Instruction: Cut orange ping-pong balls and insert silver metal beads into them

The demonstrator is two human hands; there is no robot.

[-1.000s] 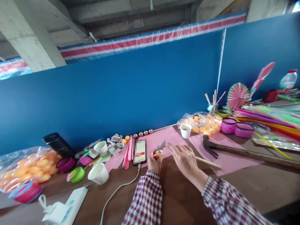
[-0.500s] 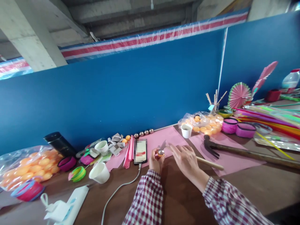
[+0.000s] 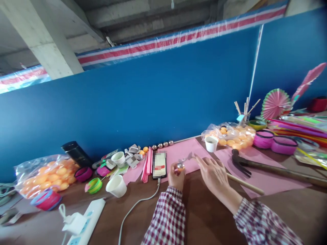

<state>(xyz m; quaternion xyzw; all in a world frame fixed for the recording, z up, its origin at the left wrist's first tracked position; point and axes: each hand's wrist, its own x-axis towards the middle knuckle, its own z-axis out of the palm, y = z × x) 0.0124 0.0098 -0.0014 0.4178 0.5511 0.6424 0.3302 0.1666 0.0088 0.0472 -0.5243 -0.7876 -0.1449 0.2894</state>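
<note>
My left hand (image 3: 176,177) is closed around the lower part of a small orange ball (image 3: 181,169), whose top is covered with shiny silver pieces (image 3: 181,162). The fingertips pinch it just above the brown table. Beside it, my right hand (image 3: 213,173) grips a long tool with a pale wooden handle (image 3: 246,183) that sticks out behind the palm. At the tool's front, a small grey, blade-like tip (image 3: 189,156) points at the ball with a slight gap between. Whether it is a knife or a brush I cannot make out.
A phone (image 3: 159,165) on a cable lies beyond my left hand, near a row of several silver balls (image 3: 166,144). A claw hammer (image 3: 270,168) rests on pink paper at right. White cups (image 3: 116,186), a power strip (image 3: 89,217) and bagged orange balls (image 3: 48,175) stand left.
The view has turned slightly left, so everything sits further right in it. The grey tip is now a little further from the ball and tilted differently. Both grips stay the same.
</note>
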